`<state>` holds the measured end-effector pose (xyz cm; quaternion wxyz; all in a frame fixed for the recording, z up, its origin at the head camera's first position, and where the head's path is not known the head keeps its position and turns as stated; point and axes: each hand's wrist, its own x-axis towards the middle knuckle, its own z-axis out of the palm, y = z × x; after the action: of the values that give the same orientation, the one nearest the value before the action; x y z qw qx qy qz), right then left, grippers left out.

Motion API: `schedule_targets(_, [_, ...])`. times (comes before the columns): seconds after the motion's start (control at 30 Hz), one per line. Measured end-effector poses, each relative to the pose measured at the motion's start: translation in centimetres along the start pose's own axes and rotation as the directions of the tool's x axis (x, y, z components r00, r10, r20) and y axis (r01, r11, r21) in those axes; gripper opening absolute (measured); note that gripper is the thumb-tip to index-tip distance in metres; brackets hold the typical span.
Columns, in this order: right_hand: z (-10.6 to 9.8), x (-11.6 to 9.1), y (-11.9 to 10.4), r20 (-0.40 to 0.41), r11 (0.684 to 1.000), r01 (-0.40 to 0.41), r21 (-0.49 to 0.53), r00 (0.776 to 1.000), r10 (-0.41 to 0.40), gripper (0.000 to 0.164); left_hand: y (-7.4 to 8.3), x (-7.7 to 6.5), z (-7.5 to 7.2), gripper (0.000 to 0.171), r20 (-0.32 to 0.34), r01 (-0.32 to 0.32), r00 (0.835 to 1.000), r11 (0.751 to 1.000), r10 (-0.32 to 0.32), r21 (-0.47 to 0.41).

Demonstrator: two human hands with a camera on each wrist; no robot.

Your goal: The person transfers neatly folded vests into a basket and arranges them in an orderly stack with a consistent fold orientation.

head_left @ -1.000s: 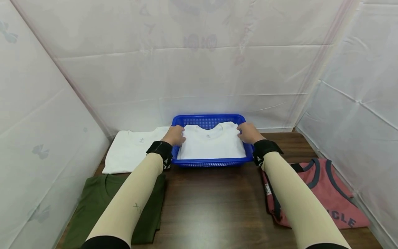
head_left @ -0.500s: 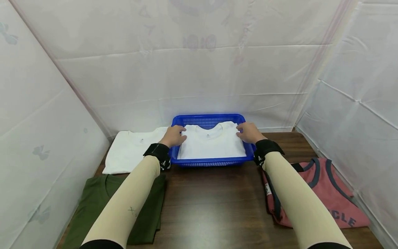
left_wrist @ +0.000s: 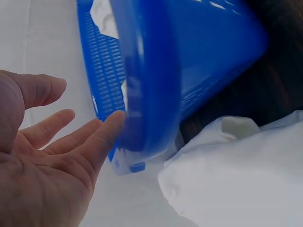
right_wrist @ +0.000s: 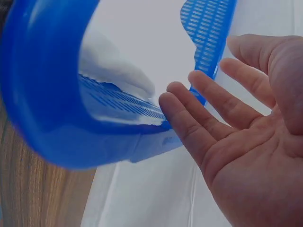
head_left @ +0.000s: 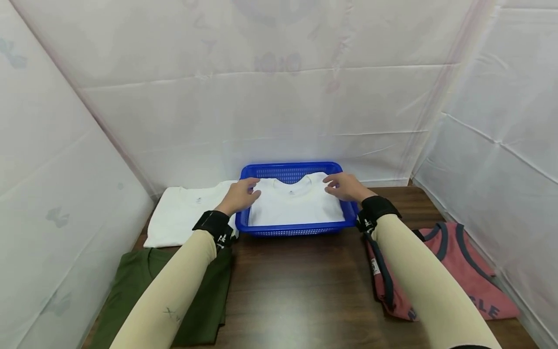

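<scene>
While the left hand point(head_left: 241, 195) reaches to one end of the basket point(head_left: 296, 228), its fingers are spread loosely and grasp nothing; the thumb stands apart from them. In the left wrist view the fingertips overlap the basket's rim, though whether they touch it I cannot tell. Across from it, at the opposite end of the basket, the right hand point(head_left: 346, 188) is likewise released, fingers relaxed and nearly straight, their tips at the rim and contact again unclear.

Between the two hands, the white shirt point(head_left: 296, 206) lies folded inside the basket, its neckline towards the far wall. Just outside the left hand, a second white shirt point(head_left: 180, 218) lies folded on the desk point(head_left: 301, 291). Nearer the person than that hand, a folded green shirt point(head_left: 131, 291) lies partly behind the left sleeve point(head_left: 170, 295). Nearer than the right hand and out to its right is a folded red shirt point(head_left: 457, 271) with dark trim and lettering, partly covered by the right sleeve point(head_left: 429, 276). Beyond both hands hangs a pale sheet point(head_left: 279, 111).
</scene>
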<state>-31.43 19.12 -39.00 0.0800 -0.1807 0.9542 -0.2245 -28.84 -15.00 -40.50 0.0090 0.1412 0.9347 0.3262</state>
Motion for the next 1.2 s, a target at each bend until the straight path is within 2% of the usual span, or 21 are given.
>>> schedule_targets(0.07, [-0.2, -0.3, 0.2, -0.023, 1.0, 0.019, 0.014, 1.0, -0.019, 0.037, 0.0, -0.4, -0.3, 0.048, -0.012, -0.005, 1.0, 1.0, 0.004, -0.025])
schedule_targets(0.17, [-0.6, -1.0, 1.0, -0.098, 0.998, 0.05, 0.039, 0.994, -0.046, 0.039, 0.0, -1.3, -0.9, 0.049, -0.032, -0.007, 0.999, 0.997, 0.004, -0.076])
schedule_targets(0.27, [-1.1, -2.0, 2.4, -0.196, 0.993, 0.1, 0.068, 0.977, -0.085, 0.041, 0.0, -2.4, -1.5, 0.049, -0.073, -0.011, 0.997, 0.993, 0.002, -0.114])
schedule_targets(0.37, [-1.3, -3.2, 4.0, -0.276, 0.989, 0.137, 0.059, 0.954, -0.116, 0.044, -0.3, -3.4, -2.2, 0.048, -0.143, -0.038, 0.989, 0.992, 0.021, -0.118])
schedule_targets(0.47, [-1.1, -4.6, 5.8, -0.353, 0.984, 0.175, 0.03, 0.923, -0.154, 0.048, -0.8, -4.5, -2.5, 0.048, -0.236, -0.084, 0.97, 0.992, 0.058, -0.099])
schedule_targets(0.57, [-0.7, -6.1, 7.5, -0.424, 0.979, 0.203, -0.027, 0.884, -0.195, 0.05, -1.2, -5.5, -2.3, 0.048, -0.331, -0.139, 0.936, 0.989, 0.117, -0.043])
schedule_targets(0.67, [-0.3, -7.6, 8.8, -0.46, 0.982, 0.178, -0.069, 0.867, -0.19, 0.053, -1.6, -6.4, -2.0, 0.05, -0.388, -0.174, 0.907, 0.985, 0.163, 0.009])
schedule_targets(0.73, [-0.1, -8.4, 9.5, -0.453, 0.987, 0.142, -0.08, 0.877, -0.162, 0.056, -1.8, -7.0, -2.0, 0.051, -0.416, -0.176, 0.892, 0.984, 0.176, 0.038])
schedule_targets(0.83, [0.0, -9.7, 10.5, -0.418, 0.995, 0.078, -0.07, 0.903, -0.1, 0.061, -2.3, -8.2, -2.0, 0.055, -0.453, -0.157, 0.875, 0.986, 0.169, 0.064])
schedule_targets(0.93, [0.1, -10.9, 11.7, -0.377, 0.997, 0.03, -0.065, 0.925, -0.052, 0.066, -2.9, -9.3, -1.8, 0.057, -0.473, -0.131, 0.868, 0.988, 0.151, 0.077])
schedule_targets(1.0, [0.2, -11.7, 12.7, -0.358, 0.997, 0.017, -0.07, 0.933, -0.041, 0.069, -3.2, -10.0, -1.7, 0.059, -0.468, -0.112, 0.873, 0.991, 0.136, 0.079])
schedule_targets(1.2, [0.5, -13.8, 15.4, -0.318, 0.993, -0.032, -0.116, 0.948, -0.006, 0.073, -3.8, -12.0, -1.4, 0.063, -0.421, -0.045, 0.904, 0.997, 0.069, 0.067])
